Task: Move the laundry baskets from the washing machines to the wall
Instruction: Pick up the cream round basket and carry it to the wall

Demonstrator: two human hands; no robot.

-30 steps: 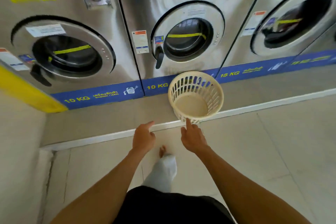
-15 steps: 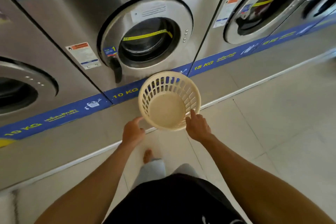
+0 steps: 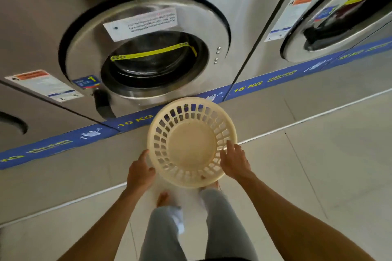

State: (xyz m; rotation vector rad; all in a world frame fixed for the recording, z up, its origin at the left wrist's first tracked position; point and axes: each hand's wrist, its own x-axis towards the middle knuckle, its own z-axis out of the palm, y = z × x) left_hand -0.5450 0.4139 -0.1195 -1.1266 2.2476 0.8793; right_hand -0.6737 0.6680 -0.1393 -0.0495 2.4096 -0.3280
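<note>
Both hands (image 3: 141, 172) (image 3: 233, 161) now on basket (image 3: 192, 144) rim (grip unclear; feet part-hidden).

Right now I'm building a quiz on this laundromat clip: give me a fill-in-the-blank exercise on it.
1. The cream basket has nothing ____ it.
2. The left hand and right hand touch the basket's ____.
3. The blue strip beside the basket reads ____ KG.
4. The washer door behind the basket is ____.

Missing words: inside; rim; 10; shut

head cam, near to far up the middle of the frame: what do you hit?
Grey trouser legs → cream laundry basket, held at its rim by left hand and right hand → blue 10 KG strip → washer door.
</note>
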